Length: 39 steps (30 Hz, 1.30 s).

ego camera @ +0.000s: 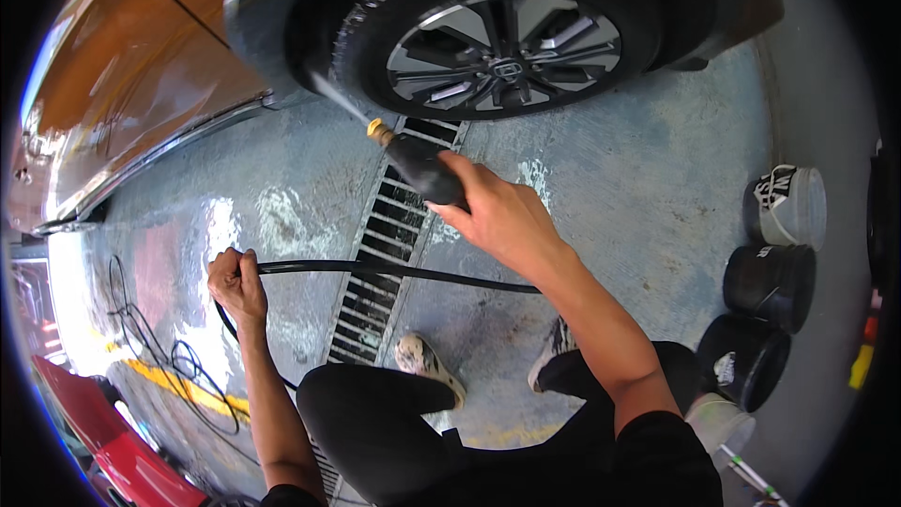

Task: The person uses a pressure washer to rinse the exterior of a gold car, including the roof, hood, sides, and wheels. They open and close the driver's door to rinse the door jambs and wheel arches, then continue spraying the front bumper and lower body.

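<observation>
My right hand (500,215) grips the black body of a pressure washer spray gun (426,165) with a brass fitting and a yellow nozzle (374,128). A white jet of water (341,97) leaves the nozzle toward the wheel arch, just left of the tire (352,49). The tire carries a multi-spoke alloy wheel (507,69) with a Honda emblem at its hub. To the lower left, my left hand (238,285) is closed around a black hose (366,267). The hose runs across to behind my right forearm, where its end is hidden.
A metal drain grate (387,232) crosses the wet concrete floor (619,176). Several buckets (771,289) line the right side. A loose cable (165,359) lies tangled at left. The orange-brown car body (141,84) fills the upper left; a red car (120,443) stands at lower left.
</observation>
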Each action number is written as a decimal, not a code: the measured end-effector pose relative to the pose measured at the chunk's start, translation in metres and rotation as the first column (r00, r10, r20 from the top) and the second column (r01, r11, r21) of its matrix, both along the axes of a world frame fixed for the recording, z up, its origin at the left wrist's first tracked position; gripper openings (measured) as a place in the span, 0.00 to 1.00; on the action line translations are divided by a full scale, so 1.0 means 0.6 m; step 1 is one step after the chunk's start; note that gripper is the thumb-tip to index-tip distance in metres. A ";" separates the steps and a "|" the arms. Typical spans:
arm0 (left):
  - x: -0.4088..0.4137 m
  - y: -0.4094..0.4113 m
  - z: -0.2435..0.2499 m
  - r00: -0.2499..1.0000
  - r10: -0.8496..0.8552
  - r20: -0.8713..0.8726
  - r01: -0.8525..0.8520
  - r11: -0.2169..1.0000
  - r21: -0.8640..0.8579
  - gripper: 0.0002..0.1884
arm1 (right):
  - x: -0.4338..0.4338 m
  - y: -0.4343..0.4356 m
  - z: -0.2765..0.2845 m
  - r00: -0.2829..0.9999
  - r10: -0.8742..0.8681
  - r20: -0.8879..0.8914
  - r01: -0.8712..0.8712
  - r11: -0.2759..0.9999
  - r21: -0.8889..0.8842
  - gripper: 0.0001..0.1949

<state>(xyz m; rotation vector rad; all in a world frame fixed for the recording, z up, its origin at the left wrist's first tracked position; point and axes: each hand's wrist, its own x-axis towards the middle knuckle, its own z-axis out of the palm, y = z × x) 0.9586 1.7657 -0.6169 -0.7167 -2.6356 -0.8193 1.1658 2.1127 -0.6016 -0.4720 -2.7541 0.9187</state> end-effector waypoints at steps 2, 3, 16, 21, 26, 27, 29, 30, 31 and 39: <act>0.004 0.019 -0.061 0.995 -0.019 -0.097 0.016 1.000 -0.025 0.17 | -0.012 0.003 -0.054 0.996 0.056 -0.065 -0.046 0.987 0.152 0.36; 0.005 0.032 -0.086 0.989 -0.032 -0.143 0.027 0.999 -0.033 0.17 | -0.018 0.008 -0.076 0.981 0.042 -0.189 -0.015 0.990 0.141 0.37; -0.030 0.041 -0.114 0.960 0.075 -0.268 -0.064 0.997 0.049 0.23 | 0.086 0.132 -0.054 0.530 -0.510 -0.677 0.354 0.859 -0.370 0.34; -0.026 0.021 -0.110 0.954 0.124 -0.273 -0.116 0.992 0.045 0.25 | 0.157 0.191 -0.067 0.385 -0.786 -0.484 0.295 0.602 -0.742 0.28; -0.016 0.019 -0.095 0.958 0.124 -0.260 -0.101 0.990 0.100 0.26 | 0.161 0.197 -0.037 0.358 -0.763 -0.538 0.114 0.608 -0.786 0.27; -0.014 0.025 -0.090 0.956 0.130 -0.264 -0.108 0.989 0.097 0.26 | 0.157 0.194 -0.034 0.355 -0.764 -0.539 0.123 0.610 -0.783 0.27; -0.013 0.023 -0.088 0.945 0.179 -0.272 -0.163 0.983 0.080 0.26 | 0.146 0.185 -0.023 0.350 -0.765 -0.540 0.140 0.613 -0.777 0.26; -0.014 0.022 -0.097 0.944 0.188 -0.270 -0.174 0.982 0.075 0.26 | 0.146 0.181 -0.020 0.346 -0.782 -0.519 0.169 0.596 -0.785 0.27; -0.014 0.020 -0.101 0.943 0.197 -0.267 -0.184 0.980 0.070 0.26 | 0.143 0.187 -0.026 0.336 -0.789 -0.515 0.159 0.586 -0.794 0.27; -0.009 0.020 -0.087 0.944 0.230 -0.238 -0.221 0.973 0.066 0.27 | 0.119 0.186 -0.033 0.285 -0.764 -0.579 0.094 0.623 -0.777 0.24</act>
